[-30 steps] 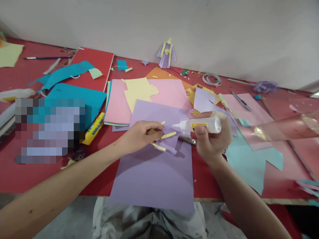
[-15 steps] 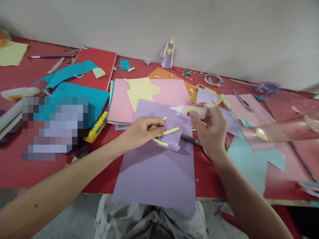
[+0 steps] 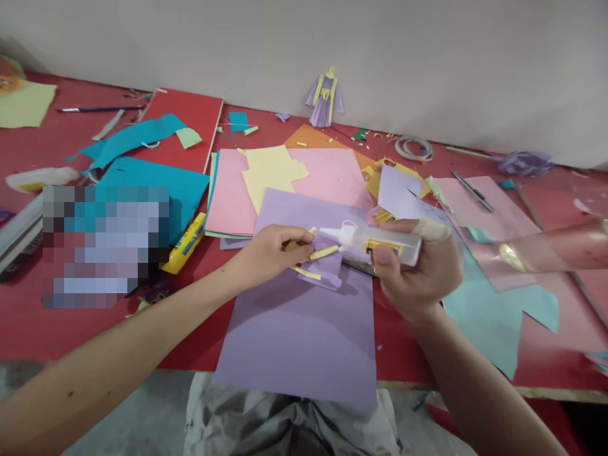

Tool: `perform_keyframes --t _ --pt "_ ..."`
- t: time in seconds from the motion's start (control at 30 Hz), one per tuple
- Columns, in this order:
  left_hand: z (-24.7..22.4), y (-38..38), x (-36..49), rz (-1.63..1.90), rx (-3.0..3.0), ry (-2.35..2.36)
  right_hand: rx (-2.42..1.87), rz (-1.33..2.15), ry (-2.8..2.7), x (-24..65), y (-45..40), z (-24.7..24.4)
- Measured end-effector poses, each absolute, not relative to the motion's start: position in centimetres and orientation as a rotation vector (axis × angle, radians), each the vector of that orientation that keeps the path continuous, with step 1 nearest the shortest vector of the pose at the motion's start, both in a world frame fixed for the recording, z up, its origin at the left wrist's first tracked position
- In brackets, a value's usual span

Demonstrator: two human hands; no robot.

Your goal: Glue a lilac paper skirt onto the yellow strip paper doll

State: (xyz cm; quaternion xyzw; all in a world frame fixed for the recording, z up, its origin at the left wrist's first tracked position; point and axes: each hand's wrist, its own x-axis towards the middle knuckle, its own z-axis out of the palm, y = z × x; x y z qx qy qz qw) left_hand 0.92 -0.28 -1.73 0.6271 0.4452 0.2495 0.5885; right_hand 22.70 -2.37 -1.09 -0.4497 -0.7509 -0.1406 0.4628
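Observation:
My left hand (image 3: 280, 253) is closed on a small purple and yellow paper piece (image 3: 320, 273), with yellow strips sticking out past the fingertips. Under it lies a large purple sheet (image 3: 304, 342). My right hand (image 3: 420, 266) grips a clear glue bottle (image 3: 392, 246) with a yellow label. The bottle's white nozzle points left, its tip just above the yellow strips. Part of a pair of scissors (image 3: 360, 265) shows beneath the bottle.
Pink sheets (image 3: 230, 196) and a yellow cutout (image 3: 273, 171) lie behind. A yellow glue stick (image 3: 185, 244) is at left. A paper figure (image 3: 325, 98) leans on the wall. Teal paper (image 3: 489, 323), a pen (image 3: 474, 191) and a blurred tube-like object (image 3: 555, 247) are at right.
My right hand and the glue bottle have come lower and nearer, and the nozzle is now close to the yellow strips. My left hand has barely moved.

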Motion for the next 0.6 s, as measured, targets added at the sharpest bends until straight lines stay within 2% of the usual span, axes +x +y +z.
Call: perform_keyframes --t 0.17,0.27,0.37,0.6 --pt "-1.8 -0.2 0.9 0.585 1.457 1.051 -1.198 -0.252 -1.793 22.7 -2.0 -0.9" --pt "-1.7 -0.2 0.7 0.599 1.49 1.062 -1.354 0.01 -1.609 23.1 -0.9 -1.2" --pt "-1.5 -0.3 0.6 0.624 1.51 1.047 -1.438 0.417 -1.508 23.8 0.2 -2.0" --pt "-1.6 -0.8 0.8 0.596 1.312 0.908 -1.494 0.885 -1.452 24.3 1.5 -3.5"
